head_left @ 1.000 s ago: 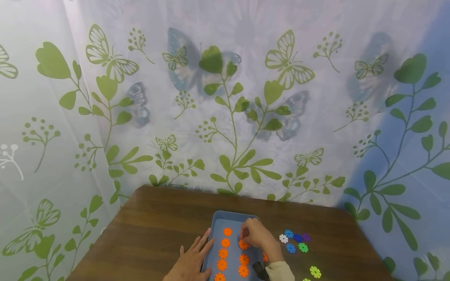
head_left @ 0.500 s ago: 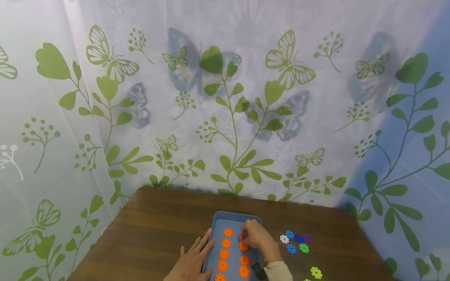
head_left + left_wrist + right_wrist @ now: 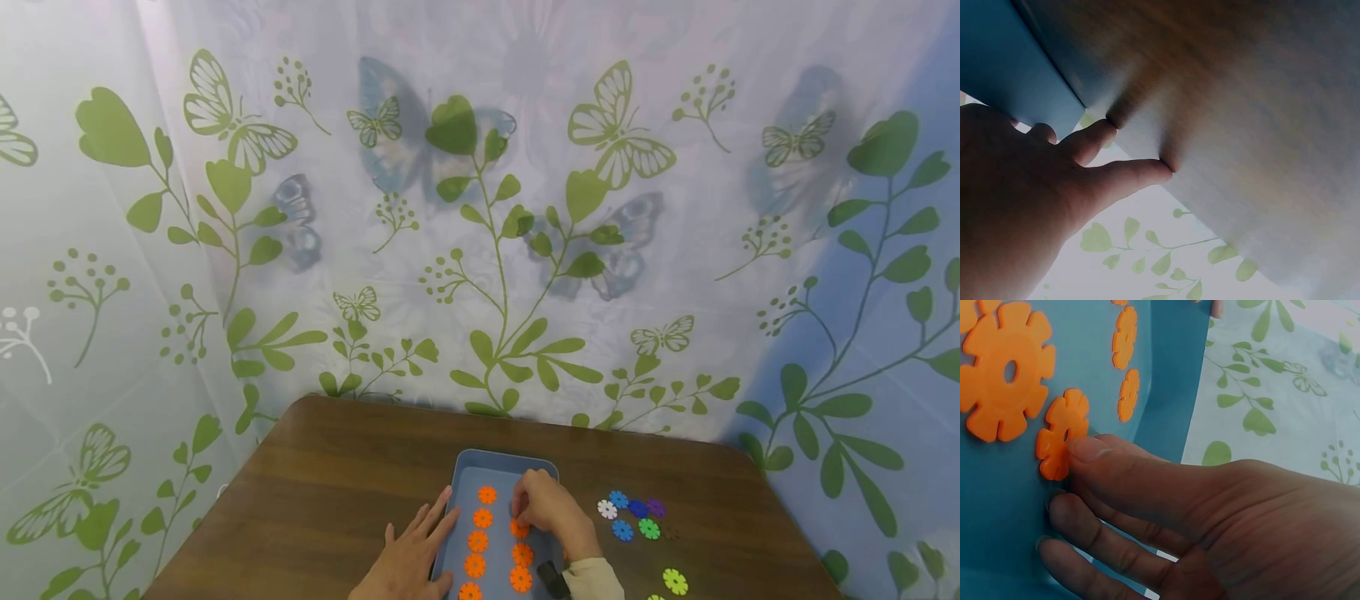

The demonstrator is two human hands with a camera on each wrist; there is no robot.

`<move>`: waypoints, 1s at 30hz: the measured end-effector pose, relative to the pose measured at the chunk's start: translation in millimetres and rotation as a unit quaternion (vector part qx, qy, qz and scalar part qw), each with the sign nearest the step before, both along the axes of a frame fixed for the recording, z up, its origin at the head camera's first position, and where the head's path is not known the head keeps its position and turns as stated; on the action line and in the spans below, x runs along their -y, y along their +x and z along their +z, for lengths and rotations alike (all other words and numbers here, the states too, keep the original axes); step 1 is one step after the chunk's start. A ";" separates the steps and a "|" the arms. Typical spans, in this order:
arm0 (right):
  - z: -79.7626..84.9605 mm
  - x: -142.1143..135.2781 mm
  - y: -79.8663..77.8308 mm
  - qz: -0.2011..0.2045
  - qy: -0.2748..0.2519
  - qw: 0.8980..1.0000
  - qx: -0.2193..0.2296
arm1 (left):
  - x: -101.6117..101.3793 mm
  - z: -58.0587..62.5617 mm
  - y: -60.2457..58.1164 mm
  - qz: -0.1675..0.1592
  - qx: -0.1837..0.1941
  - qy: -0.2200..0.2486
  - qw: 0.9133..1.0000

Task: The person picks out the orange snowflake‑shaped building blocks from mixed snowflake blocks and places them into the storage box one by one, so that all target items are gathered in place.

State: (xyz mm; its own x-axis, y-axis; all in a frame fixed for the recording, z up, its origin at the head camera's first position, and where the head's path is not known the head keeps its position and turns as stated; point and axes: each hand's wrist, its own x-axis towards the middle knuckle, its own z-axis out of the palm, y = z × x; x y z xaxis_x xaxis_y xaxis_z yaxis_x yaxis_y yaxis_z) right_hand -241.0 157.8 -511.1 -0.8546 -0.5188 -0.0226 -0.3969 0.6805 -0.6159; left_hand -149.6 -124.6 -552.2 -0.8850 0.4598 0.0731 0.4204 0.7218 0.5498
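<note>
My right hand [image 3: 551, 508] reaches into a blue-grey tray [image 3: 498, 500]. In the right wrist view its thumb and fingers pinch the edge of an orange snowflake disc [image 3: 1054, 450], which is tilted slightly in that view; the fingertips behind it are partly hidden. The disc stands at the far end of the tray's second column of orange discs [image 3: 521, 578]. Another column of orange discs [image 3: 477, 542] runs along the left side. My left hand [image 3: 408, 554] lies with spread fingers at the tray's left wall. In the left wrist view two of its fingertips [image 3: 1169, 167] rest on the brown table.
Right of the tray lie loose snowflake discs: a white one [image 3: 607, 509], blue ones [image 3: 622, 531], a green one [image 3: 649, 529], a purple one [image 3: 656, 507] and a yellow-green one [image 3: 675, 582]. A leaf-patterned curtain [image 3: 405, 333] hangs behind the wooden table [image 3: 345, 467].
Both hands stay nearly in place. The right wrist and sleeve have shifted slightly left and cover more of an orange disc at the tray's right side.
</note>
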 end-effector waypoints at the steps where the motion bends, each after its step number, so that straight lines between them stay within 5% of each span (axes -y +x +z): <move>1: 0.9 -0.1 1.1 -0.003 0.002 1.000 -0.001 | -0.5 0.8 0.5 0.001 0.001 -0.001 1.000; 17: 35.7 -9.6 14.4 0.004 -0.051 0.998 -0.043 | 0.8 6.6 4.9 0.000 0.002 -0.005 1.000; 30: 46.9 -39.0 21.1 -0.021 -0.078 0.989 -0.121 | -0.8 6.7 8.9 -0.008 0.004 0.006 1.000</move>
